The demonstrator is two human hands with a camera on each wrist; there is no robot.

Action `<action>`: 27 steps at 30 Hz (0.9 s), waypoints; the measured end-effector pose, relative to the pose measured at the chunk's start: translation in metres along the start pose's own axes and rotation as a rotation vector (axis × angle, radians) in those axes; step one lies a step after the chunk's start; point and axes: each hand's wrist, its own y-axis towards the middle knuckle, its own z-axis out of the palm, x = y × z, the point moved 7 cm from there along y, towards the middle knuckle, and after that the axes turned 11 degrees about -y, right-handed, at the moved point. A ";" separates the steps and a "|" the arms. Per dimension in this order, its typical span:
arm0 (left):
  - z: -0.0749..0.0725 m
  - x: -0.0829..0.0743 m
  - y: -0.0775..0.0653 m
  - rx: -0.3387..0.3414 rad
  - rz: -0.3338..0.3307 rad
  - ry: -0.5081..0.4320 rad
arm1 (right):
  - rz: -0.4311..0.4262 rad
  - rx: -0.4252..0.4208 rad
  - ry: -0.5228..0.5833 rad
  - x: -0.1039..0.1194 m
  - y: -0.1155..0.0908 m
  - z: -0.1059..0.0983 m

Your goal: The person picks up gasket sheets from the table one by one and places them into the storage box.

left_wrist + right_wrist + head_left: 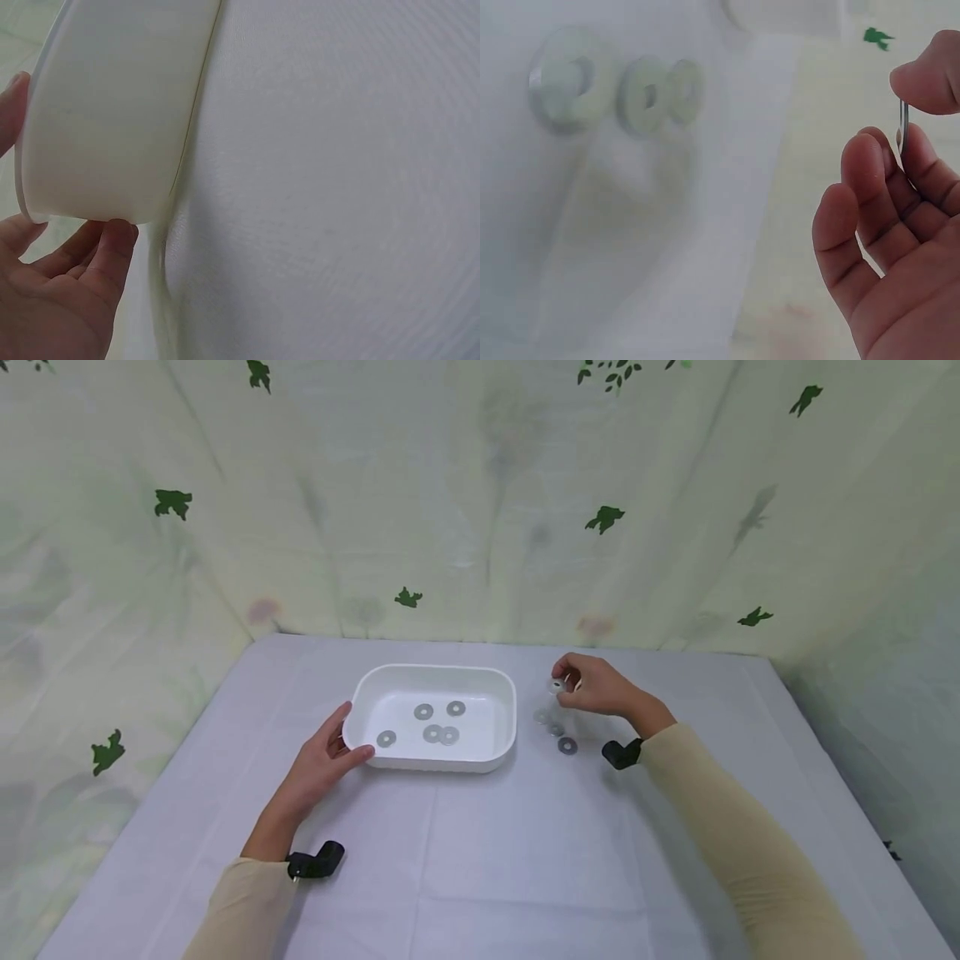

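A white rectangular tray [427, 763] rests on the table, and several flat grey washers [423, 712] lie spread over its floor, two of them overlapping. My left hand [318, 768] grips the tray's left end, thumb at the front corner of the rim and fingers along the outer wall. To the right of the tray, my right hand [600, 687] pinches one metal washer [904, 124] between thumb and fingertip, raised above the tabletop. Below that hand, three more washers [567, 746] lie in a short slanting row on the cloth.
A white cloth [525, 860] covers the table. Behind it hangs a pale curtain [450, 510] with green leaf shapes, which also runs along both sides. Each wrist wears a black camera [621, 754].
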 end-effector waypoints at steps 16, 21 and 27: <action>-0.001 0.002 -0.001 0.003 0.003 -0.043 | -0.090 0.056 0.038 0.078 0.046 -0.002; -0.001 0.002 -0.001 0.006 0.007 -0.063 | -0.124 0.092 0.033 0.102 0.061 0.011; 0.000 0.003 0.001 0.008 0.000 -0.059 | -0.155 0.165 0.067 0.131 0.079 0.042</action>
